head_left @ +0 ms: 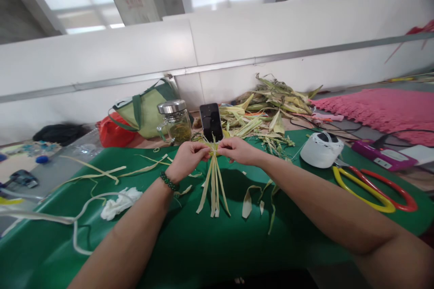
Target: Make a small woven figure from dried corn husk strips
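A bundle of pale corn husk strips (214, 185) hangs between my two hands, its lower ends fanned out above the green mat (190, 253). My left hand (190, 156), with a dark green bead bracelet (168, 181) on its wrist, pinches at the gathered top from the left. From the right, my right hand (239, 150) pinches at the same spot, fingertips close to the left ones. Whether a thin tie runs between the fingers is too small to tell. Behind the hands a dark phone (211, 121) stands upright. Loose husk scraps (248, 202) lie on the mat to the right.
A lidded glass jar (178, 124) and green bag (149, 104) stand behind on the left. Piled corn husks (274, 95) lie at the back. Red-and-yellow-handled scissors (366, 189) and a white spool-like object (321, 150) are right; white tissue (121, 203) and a cable (76, 221) are left.
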`<action>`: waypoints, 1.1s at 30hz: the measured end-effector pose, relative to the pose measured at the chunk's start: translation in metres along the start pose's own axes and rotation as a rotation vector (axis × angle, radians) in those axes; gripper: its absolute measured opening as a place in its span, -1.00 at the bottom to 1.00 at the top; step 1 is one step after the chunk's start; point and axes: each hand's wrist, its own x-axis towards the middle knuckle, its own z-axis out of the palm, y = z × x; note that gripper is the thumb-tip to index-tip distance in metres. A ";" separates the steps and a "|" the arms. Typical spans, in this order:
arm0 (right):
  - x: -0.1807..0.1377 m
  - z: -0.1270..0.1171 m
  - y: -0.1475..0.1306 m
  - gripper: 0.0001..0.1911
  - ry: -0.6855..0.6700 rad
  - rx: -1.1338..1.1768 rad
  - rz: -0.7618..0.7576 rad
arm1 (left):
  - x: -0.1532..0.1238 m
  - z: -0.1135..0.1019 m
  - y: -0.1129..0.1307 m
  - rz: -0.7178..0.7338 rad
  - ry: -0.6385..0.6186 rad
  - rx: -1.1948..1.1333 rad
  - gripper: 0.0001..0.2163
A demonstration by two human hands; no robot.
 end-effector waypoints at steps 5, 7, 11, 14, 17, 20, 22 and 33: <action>-0.001 -0.007 0.001 -0.84 -0.023 -0.046 0.000 | 0.002 -0.013 0.001 0.074 -0.019 0.229 -0.75; -0.001 -0.011 0.003 -0.84 -0.024 -0.100 0.054 | 0.002 -0.017 0.001 0.035 -0.032 0.158 -0.78; 0.001 -0.015 0.005 -0.84 -0.022 -0.125 0.184 | -0.001 -0.011 0.005 -0.078 -0.066 -0.314 -0.85; 0.003 -0.014 0.005 -0.83 -0.012 -0.048 0.162 | -0.004 0.003 0.006 -0.008 -0.211 -0.637 -0.79; 0.003 -0.016 0.003 -0.74 0.036 0.078 0.102 | -0.002 0.008 0.003 0.028 -0.229 -0.683 -0.76; 0.001 -0.017 -0.002 -0.74 0.094 0.402 0.037 | 0.002 0.005 -0.002 0.032 -0.106 -0.668 -0.76; -0.001 -0.015 -0.006 -0.72 0.042 0.601 -0.003 | 0.003 0.002 -0.002 0.047 -0.108 -0.660 -0.76; 0.001 -0.002 -0.002 -0.53 0.210 0.390 -0.019 | -0.002 0.012 0.004 0.097 -0.212 -0.492 -0.73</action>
